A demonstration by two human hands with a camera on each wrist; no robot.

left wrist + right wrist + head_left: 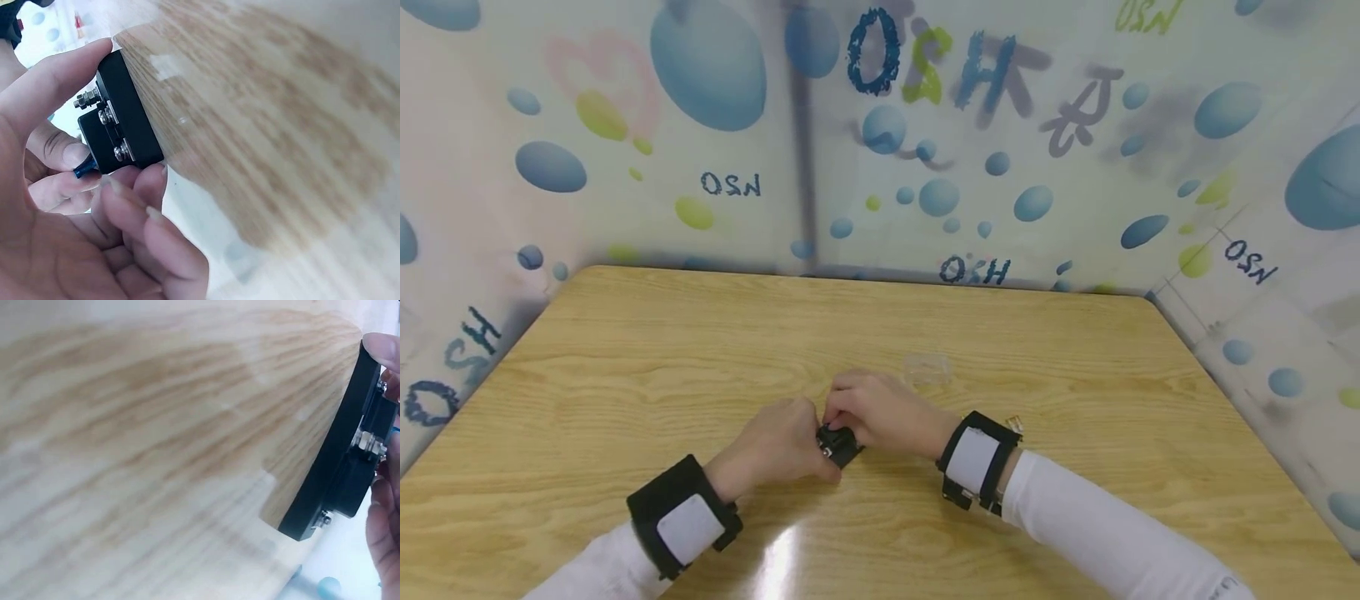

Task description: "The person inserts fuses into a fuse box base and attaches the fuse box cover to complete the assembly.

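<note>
A small black plastic block with metal screws and nuts along one side [841,447] is held a little above the table between both hands. In the left wrist view, my left hand [778,442] grips the block [134,109] with the thumb at its upper end and fingers at its lower end. A small blue piece [86,167] sticks out at the block's lower edge. My right hand [880,410] reaches over from the other side, pinching this blue piece at the thumb tip. The right wrist view shows the block's nuts and terminals [369,444] side-on.
Behind the right hand, a clear plastic box or lid [927,369] lies on the wooden table [715,333]. Small brass-coloured pieces [1015,424] lie beside the right wrist strap. Bubble-printed fabric walls [880,208] stand along the table's back and sides.
</note>
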